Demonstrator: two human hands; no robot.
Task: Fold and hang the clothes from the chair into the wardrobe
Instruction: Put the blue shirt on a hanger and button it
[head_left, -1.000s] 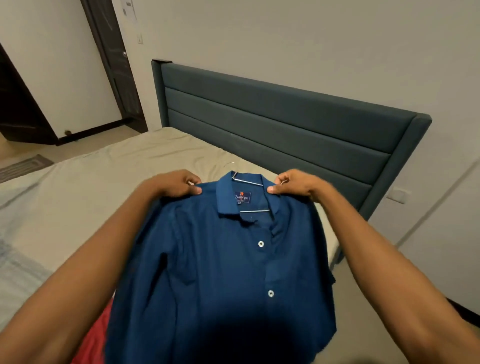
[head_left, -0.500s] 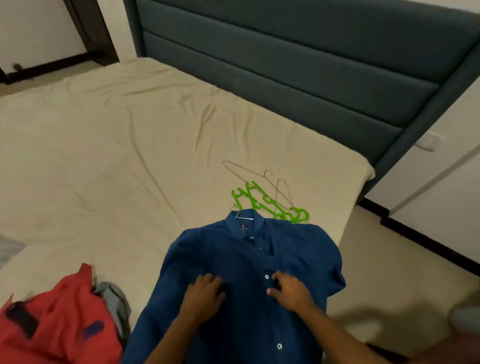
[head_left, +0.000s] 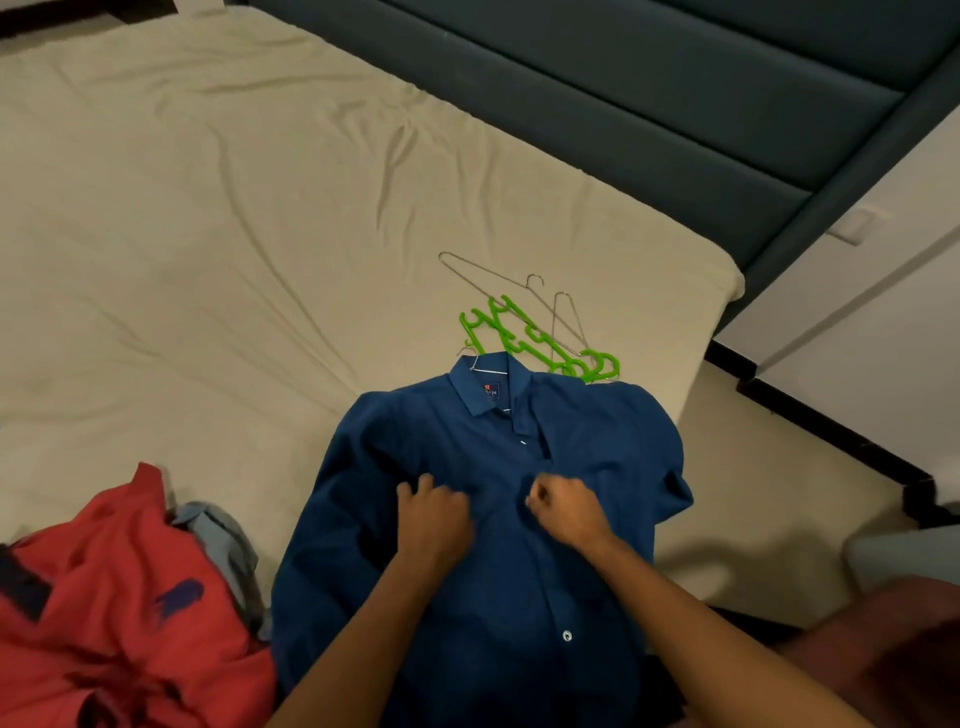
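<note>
Right now your dark blue button-up shirt (head_left: 493, 519) lies front side up on the beige sheet of the bed (head_left: 208, 234), near its right edge, with the collar pointing away from you toward the dark teal padded headboard (head_left: 649, 104). A thin metal wire hanger (head_left: 480, 364) sits inside the collar, its hook poking out just past the neckline. Your left hand (head_left: 434, 519) rests on the chest of the shirt just left of the button placket, fingers curled and bunching the cloth. Your right hand (head_left: 563, 506) is just right of the placket, fingers curled tight and pinching the fabric edge at about the same height. The two hands are near each other, with the placket between them. One white button (head_left: 567, 635) shows lower on the front, near your right forearm, and another small one (head_left: 523, 442) shows just below the collar.

Just beyond the collar lies a bright green plastic hanger (head_left: 540, 343), with two more bare wire hangers (head_left: 519, 296) lying across it; the shirt's right shoulder touches or overlaps the green one's lower end. To your left, a crumpled red garment with dark markings (head_left: 114, 597) is heaped on the bed, with a pale grey-blue piece of clothing (head_left: 223, 535) tucked between it and the blue shirt's sleeve. Beside the bed on the right, light floor (head_left: 779, 519) meets a white wall with a dark skirting strip (head_left: 831, 431).
</note>
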